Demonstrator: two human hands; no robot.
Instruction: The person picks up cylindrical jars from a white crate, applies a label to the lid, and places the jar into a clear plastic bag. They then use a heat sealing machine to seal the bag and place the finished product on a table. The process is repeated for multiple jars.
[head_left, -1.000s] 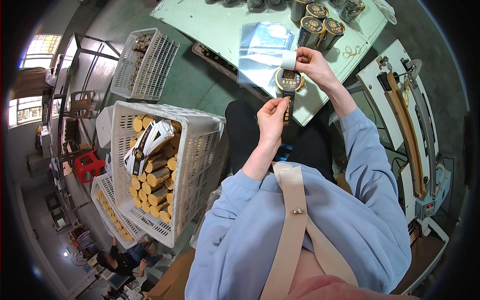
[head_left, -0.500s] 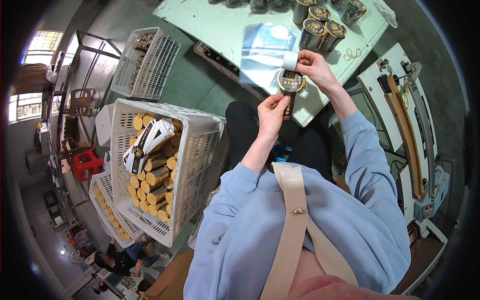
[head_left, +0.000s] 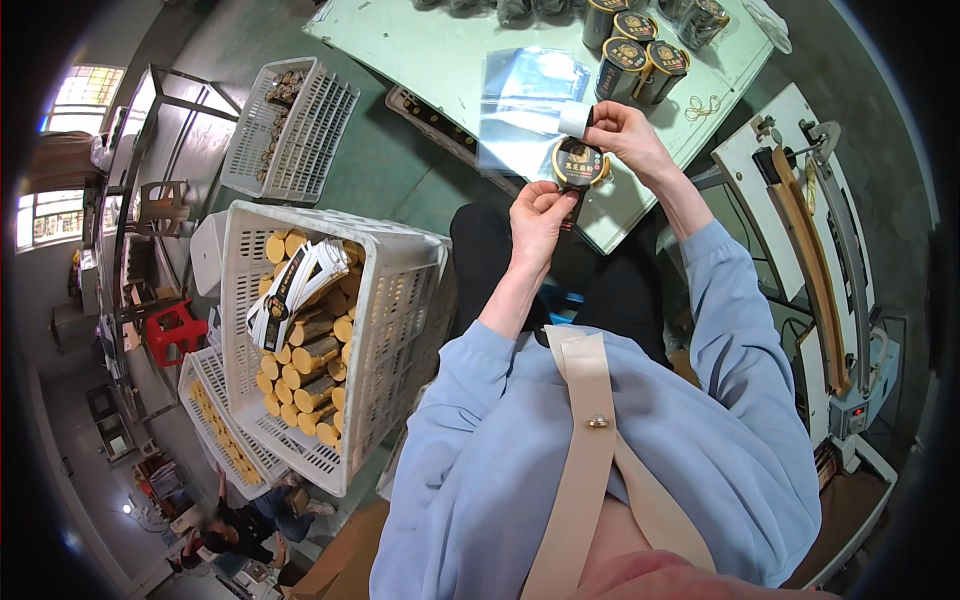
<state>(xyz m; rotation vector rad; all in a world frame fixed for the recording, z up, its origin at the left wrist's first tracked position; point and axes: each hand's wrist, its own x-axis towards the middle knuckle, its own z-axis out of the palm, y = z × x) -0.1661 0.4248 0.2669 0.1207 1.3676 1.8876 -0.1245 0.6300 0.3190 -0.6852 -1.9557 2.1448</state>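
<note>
A black paper label strip point(head_left: 578, 163) with a round printed middle lies over the top of a can point(head_left: 606, 172) at the table's near corner. The can is mostly hidden beneath it; a yellowish edge shows. My right hand point(head_left: 630, 140) pinches the strip's far end, which is curled so its white back shows. With closed fingertips my left hand point(head_left: 536, 222) grips the near end, pressed down at the can's near side. Just left of the can lie clear plastic bags point(head_left: 525, 105) on the pale green table point(head_left: 430, 50).
Several labelled black cans point(head_left: 625, 60) stand at the table's far side, beside a thin yellow cord point(head_left: 703, 108). At left, a white crate point(head_left: 395, 270) holds gold-ended cylinders point(head_left: 310, 355) and a stack of label strips point(head_left: 290, 295). A sealing machine point(head_left: 815, 240) stands at right.
My left hand has shifted slightly left and up, and the strip's near end, which hung straight down, is now bent and mostly covered. My right hand has barely moved.
</note>
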